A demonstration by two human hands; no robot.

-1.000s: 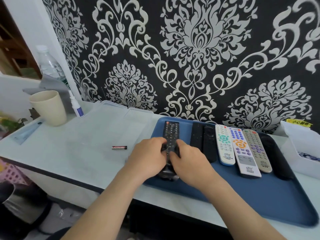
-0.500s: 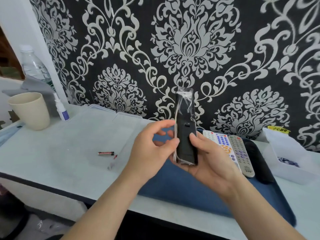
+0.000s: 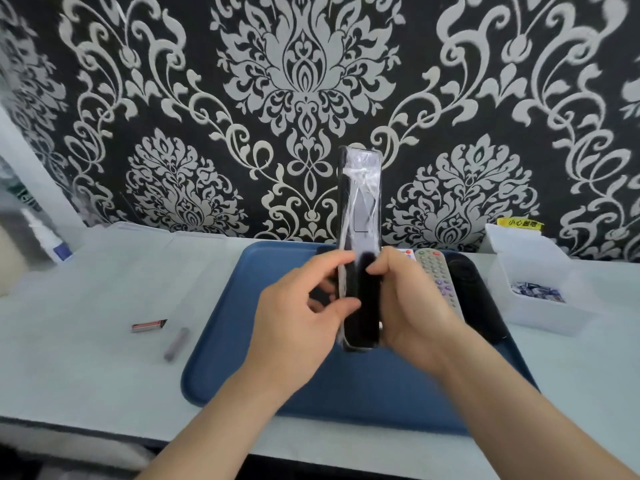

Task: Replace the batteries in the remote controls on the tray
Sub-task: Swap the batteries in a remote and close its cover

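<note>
Left hand [image 3: 301, 313]: raised over the tray, fingers curled, thumb and forefinger pinching the left edge of the held remote's lower half.
Right hand [image 3: 412, 306]: raised opposite, wrapped round the same lower half from the right, thumb laid across its near face.
Held remote [image 3: 360, 202]: black, upright, in the air above the tray's far part, sheathed in crinkled clear plastic; top end reaches up in front of the wallpaper.
Tray [image 3: 242, 341]: blue, rounded corners, flat on the table, near edge close to the table's front.
Table [image 3: 86, 289]: pale, smooth top, set against the wall.
Wallpaper [image 3: 311, 81]: black with silver-grey damask pattern.
Remotes, counted: one held; on the tray's right part, three partly seen, namely a grey remote [image 3: 438, 275], a black remote [image 3: 474, 292] just right of it, and a sliver of a white remote [image 3: 405, 253]; any behind the hands cannot be told.
Batteries, counted: two on the table left of the tray, a red-and-silver battery [image 3: 149, 325] and a blurred grey battery [image 3: 176, 344] near it.
White box [image 3: 533, 282]: one, right of the tray, blue-and-white contents inside.
</note>
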